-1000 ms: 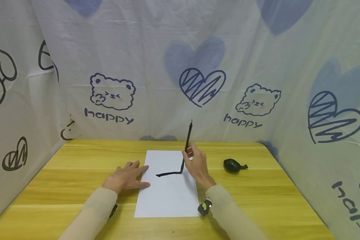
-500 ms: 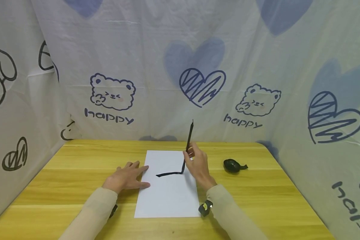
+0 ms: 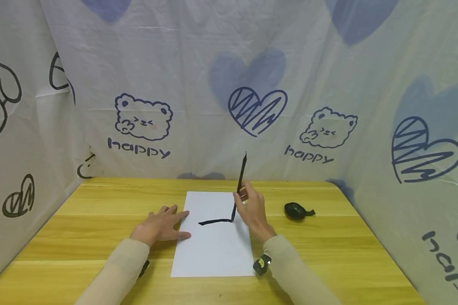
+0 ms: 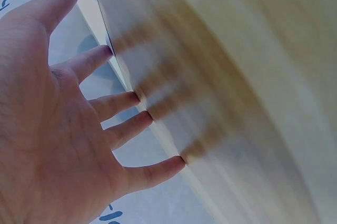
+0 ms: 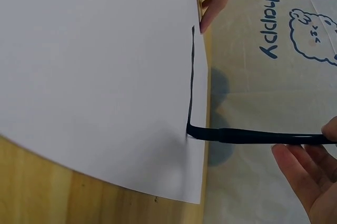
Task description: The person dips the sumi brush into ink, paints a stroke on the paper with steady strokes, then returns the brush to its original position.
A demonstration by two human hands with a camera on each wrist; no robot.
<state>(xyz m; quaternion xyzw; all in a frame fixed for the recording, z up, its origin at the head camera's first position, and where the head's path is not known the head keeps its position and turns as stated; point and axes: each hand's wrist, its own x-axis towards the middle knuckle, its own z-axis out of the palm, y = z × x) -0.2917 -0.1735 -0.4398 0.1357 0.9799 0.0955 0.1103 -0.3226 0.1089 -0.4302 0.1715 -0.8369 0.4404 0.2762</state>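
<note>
My right hand (image 3: 252, 210) pinches a dark ink brush (image 3: 241, 173) and holds it nearly upright, leaning a little right at the top. In the right wrist view the bent tip of the brush (image 5: 242, 135) presses on the white paper (image 5: 95, 77). A black ink stroke (image 3: 215, 221) runs across the upper part of the sheet and ends at the tip. My left hand (image 3: 160, 224) lies with fingers spread at the sheet's left edge, thumb and index finger on the paper. The left wrist view shows its fingertips (image 4: 176, 162) down on the table.
To the right of the paper, a small dark rounded object with a short tail (image 3: 295, 211) lies on the yellow wooden table (image 3: 328, 254). A printed curtain (image 3: 198, 140) hangs behind the table and along both sides.
The brush and my right hand have shifted slightly to the right, and the ink stroke has grown a little longer that way. My left hand stays in place.
</note>
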